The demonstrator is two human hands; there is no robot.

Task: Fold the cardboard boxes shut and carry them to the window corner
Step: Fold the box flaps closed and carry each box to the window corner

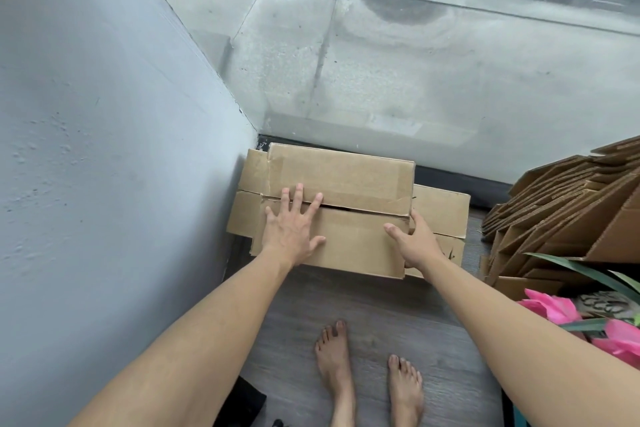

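A closed brown cardboard box (346, 177) sits on top of other boxes in the corner where the grey wall meets the window. Its two top flaps meet along a narrow gap. My left hand (291, 222) lies flat with spread fingers on the flaps, across that gap. My right hand (414, 241) grips the box's right edge, thumb on top and fingers down the side. A lower box (441, 210) sticks out to the right beneath it, and another box edge (242, 215) shows at the left.
The grey wall (104, 149) closes the left side; the window glass (415, 80) runs behind the boxes. A stack of flattened cardboard (561, 218) and pink artificial flowers (554, 308) fill the right. My bare feet (367, 367) stand on wooden floor.
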